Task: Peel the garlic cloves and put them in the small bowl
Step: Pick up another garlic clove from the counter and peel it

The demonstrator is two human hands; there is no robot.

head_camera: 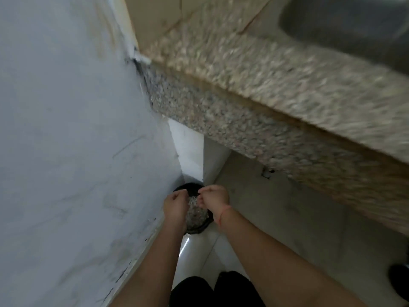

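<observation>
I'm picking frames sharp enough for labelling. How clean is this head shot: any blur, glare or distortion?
Head view: strong motion blur smears the granite counter and sink; the left hand and right hand over the dark bin are soft; a small glare streak lies on the floor tile; wide-angle bending tilts the wall; lighting is dim and flat.

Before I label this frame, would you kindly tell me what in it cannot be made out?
- Head view: what the left hand and right hand pinch is hidden by their curled fingers; no garlic clove is discernible.
- The dark round container on the floor is partly covered by both hands; its pale contents are too small and blurred to identify.
- The countertop and sink are motion-blurred.
- No small bowl can be identified.
</observation>
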